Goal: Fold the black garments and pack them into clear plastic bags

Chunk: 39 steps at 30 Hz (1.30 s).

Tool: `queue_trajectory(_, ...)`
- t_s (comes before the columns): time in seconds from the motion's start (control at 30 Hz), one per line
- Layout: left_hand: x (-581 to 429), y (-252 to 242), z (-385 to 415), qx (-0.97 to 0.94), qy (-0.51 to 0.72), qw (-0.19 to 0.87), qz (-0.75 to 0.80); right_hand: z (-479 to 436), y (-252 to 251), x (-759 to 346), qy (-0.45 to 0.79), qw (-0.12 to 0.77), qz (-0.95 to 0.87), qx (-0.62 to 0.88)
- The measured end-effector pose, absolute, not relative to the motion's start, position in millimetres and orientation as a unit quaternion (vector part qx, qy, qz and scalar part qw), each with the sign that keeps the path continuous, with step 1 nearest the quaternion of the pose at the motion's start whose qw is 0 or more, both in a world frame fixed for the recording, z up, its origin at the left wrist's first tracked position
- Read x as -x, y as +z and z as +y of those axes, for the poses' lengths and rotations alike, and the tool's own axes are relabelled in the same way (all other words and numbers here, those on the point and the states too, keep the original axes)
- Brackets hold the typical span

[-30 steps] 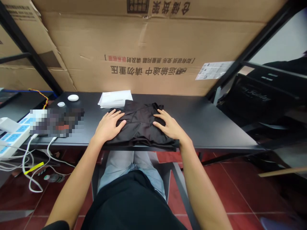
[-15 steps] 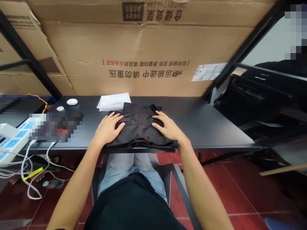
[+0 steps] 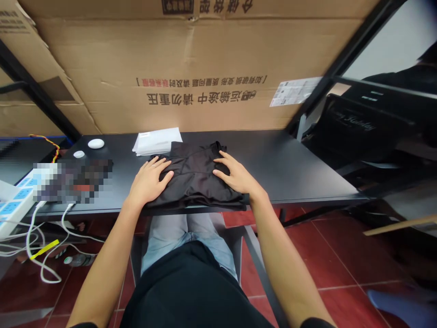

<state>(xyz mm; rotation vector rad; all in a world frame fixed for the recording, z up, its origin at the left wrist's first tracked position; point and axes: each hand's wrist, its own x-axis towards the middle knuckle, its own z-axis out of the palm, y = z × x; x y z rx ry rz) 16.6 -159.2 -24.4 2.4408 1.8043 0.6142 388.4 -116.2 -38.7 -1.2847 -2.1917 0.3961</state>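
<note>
A black garment [image 3: 194, 177], folded into a rough bundle, lies at the front edge of the dark desk [image 3: 273, 159]. My left hand [image 3: 150, 178] rests flat on its left side with the fingers spread. On the right side of the cloth, my right hand [image 3: 237, 173] lies palm down, fingers apart. Both hands touch the fabric without gripping it. The exact kind of garment cannot be made out through the folds.
White papers or envelopes [image 3: 159, 141] lie behind the garment. Two small white round objects [image 3: 96, 144] sit at the back left. A power strip [image 3: 17, 200] with white cables stands left. Cardboard [image 3: 205, 54] walls the back. A person's dark sleeve [image 3: 385, 73] shows at right.
The camera view has shifted slightly, so the whole scene sits a little higher and further left. Both hands stay on the black garment in nearly the same place.
</note>
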Motion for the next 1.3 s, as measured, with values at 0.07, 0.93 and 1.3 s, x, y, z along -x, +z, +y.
queue_trajectory(0.07,-16.9,-24.7,-159.3,-0.787,0.198,0.018,0.583,-115.9,-38.9,-388.4,0.147,0.28,-0.819,0.478)
queue_trajectory(0.93,-17.7,-26.8,-158.7,-0.789,0.204,-0.007,0.579,-110.8,-38.4,-386.5,0.124,0.269,-0.828,0.476)
queue_trajectory(1.3,-18.4,-28.4,-156.9,-0.788,0.21,0.005,0.579,-111.7,-38.7,-389.1,0.122,0.265,-0.829,0.478)
